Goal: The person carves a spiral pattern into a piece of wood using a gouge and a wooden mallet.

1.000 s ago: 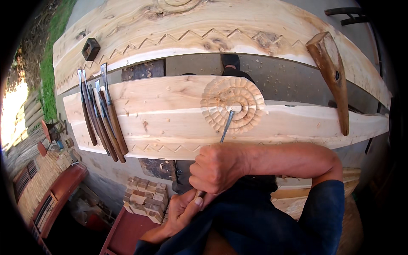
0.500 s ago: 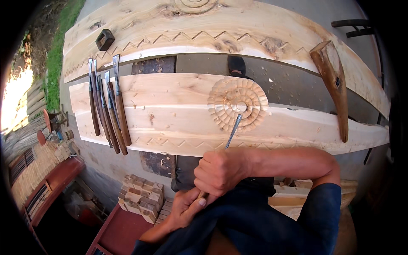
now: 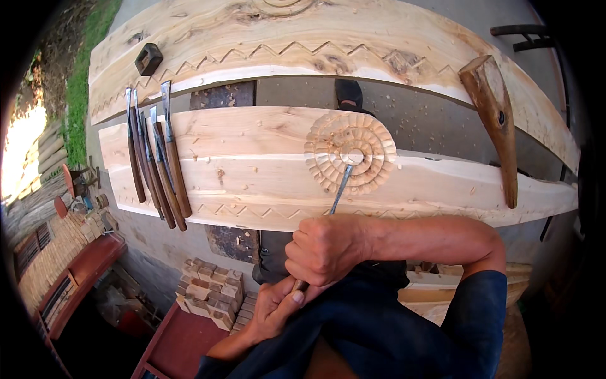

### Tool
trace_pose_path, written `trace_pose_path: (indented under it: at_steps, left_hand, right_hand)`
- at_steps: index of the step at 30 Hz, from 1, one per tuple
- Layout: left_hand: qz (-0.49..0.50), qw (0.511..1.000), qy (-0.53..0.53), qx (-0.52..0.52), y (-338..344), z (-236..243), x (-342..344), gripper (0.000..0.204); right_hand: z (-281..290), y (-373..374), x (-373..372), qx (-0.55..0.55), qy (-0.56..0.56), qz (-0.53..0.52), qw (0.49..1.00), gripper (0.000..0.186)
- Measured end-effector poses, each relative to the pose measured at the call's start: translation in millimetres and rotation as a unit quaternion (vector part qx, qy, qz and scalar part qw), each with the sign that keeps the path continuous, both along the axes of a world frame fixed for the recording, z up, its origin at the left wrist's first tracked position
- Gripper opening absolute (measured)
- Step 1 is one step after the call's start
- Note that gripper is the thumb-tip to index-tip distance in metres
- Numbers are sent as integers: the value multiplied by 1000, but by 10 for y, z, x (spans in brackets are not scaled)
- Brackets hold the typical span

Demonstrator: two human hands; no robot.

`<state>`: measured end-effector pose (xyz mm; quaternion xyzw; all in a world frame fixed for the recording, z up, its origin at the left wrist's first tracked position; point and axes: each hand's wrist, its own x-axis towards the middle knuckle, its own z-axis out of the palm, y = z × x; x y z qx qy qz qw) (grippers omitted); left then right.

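Observation:
My right hand [image 3: 324, 250] is wrapped round the shank and upper handle of a carving gouge [image 3: 341, 189]. Below it, my left hand [image 3: 275, 308] grips the wooden handle's butt end close to my body. The gouge's steel tip rests at the lower edge of the small centre disc of a carved round rosette [image 3: 322, 150]. Rings of scalloped cuts make up this rosette, near the middle of a pale wooden plank [image 3: 252, 183]. A zigzag line is cut along the plank's near edge.
Several chisels and gouges [image 3: 158, 158] lie side by side at the plank's left end. A wooden club-like mallet [image 3: 495, 120] spans the gap to a second carved board [image 3: 252, 38], which carries a dark block [image 3: 149, 59]. Stacked wood blocks [image 3: 211, 294] stand lower left.
The gouge tip has shifted slightly left along the rim of the rosette's centre disc. Both hands keep their grip. The whole view has drifted a little.

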<state>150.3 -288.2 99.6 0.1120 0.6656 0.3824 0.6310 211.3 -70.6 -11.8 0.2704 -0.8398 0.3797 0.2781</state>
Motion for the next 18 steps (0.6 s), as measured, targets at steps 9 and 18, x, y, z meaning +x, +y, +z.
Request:
trace_pose_path:
  at_steps: [9, 18]
  left_hand:
    - [9, 1000, -20, 0, -21, 36, -8, 32]
    - [-7, 1000, -24, -4, -12, 32, 16, 33]
  right_hand:
    - [18, 16, -40, -19, 15, 7, 1000, 59]
    - [2, 17, -20, -34, -11, 29, 999, 64]
